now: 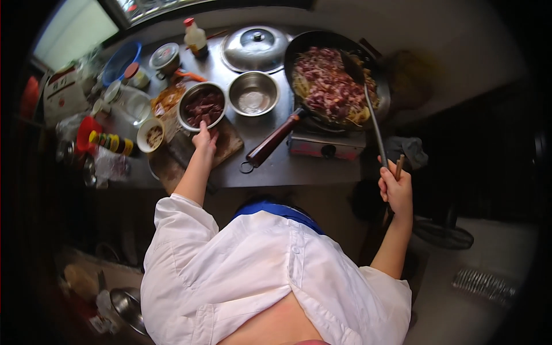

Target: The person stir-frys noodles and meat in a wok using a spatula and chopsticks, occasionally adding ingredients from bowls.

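Note:
My left hand [205, 141] grips the near rim of a steel bowl [222, 117] with one digit over the edge. Dark red meat pieces [202, 107] lie in it; whether the bowl rests or is raised, I cannot tell. In my right hand [394, 185] are the long handle of a metal spatula [374, 118] and what looks like wooden chopsticks [400, 166]. The spatula's blade is in a dark wok [297, 45], among pinkish chopped meat [323, 79] and pale strips. Between the two stands a second steel bowl [254, 95] with a little at its bottom.
The wok sits on a portable gas stove [325, 148], its wooden handle [271, 144] reaching toward me. A domed lid [257, 49] and a sauce bottle [195, 39] stand behind. A cutting board [230, 144], a small cup [150, 134] and a yellow-labelled bottle [113, 143] are left.

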The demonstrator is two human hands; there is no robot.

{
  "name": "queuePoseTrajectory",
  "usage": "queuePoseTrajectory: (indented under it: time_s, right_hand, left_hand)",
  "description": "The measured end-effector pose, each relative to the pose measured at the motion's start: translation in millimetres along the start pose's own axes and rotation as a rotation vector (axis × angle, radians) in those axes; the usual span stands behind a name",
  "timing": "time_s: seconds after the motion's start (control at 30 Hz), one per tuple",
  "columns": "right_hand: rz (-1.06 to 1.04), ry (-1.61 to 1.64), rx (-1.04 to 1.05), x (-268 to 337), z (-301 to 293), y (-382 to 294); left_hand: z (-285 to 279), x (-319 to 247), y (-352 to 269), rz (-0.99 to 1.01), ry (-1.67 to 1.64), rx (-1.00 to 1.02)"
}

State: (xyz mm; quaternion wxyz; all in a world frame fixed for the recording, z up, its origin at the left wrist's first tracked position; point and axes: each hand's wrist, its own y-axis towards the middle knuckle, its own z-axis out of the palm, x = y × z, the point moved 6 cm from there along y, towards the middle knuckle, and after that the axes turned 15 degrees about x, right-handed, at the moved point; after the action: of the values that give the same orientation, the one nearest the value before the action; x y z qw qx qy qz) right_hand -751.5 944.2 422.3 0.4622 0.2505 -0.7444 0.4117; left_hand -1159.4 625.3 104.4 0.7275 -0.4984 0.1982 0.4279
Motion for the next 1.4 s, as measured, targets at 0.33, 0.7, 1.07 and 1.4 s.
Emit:
queuePoseTrajectory:
  time_s: [0.33, 0.7, 1.07, 1.4]
  right_hand:
    - [-0.044, 0.079, -0.095, -10, -16, -15]
    - [-0.1, 0.168, -0.057, -28, -27, 1]
    - [-0.134, 0.401, 0.007, -53, -39, 3]
    - [-0.116, 0.436, -0.047, -68, -45, 7]
  left_hand:
    - [-20, -73, 3, 0.443, 0.282, 0.141]
    - [209, -198, -155, 0.328, 0.529, 0.891]
    - [414, -83, -202, 0.579, 1.212, 1.124]
    - [475, -43, -253, 1.222, 1.747, 0.955]
